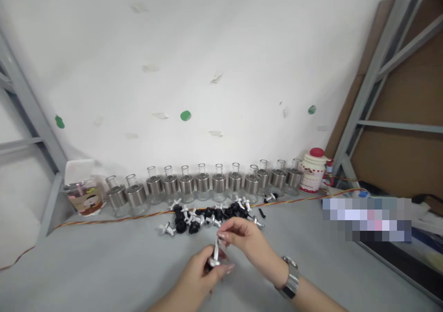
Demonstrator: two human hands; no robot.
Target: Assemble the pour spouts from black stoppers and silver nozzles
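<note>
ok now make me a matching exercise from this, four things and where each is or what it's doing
1. watch
2. canister
3. left hand
4. jar

A. left of the bottles
B. on the right arm
C. right of the bottles
D. holding a silver part

Pairs: 1-B, 2-C, 3-D, 4-A

steel-banded bottles (202,181): 12 | green stickers (185,116): 3 | wristwatch (291,279): 1 | silver-black fittings (194,228): overlapping, uncountable
</note>
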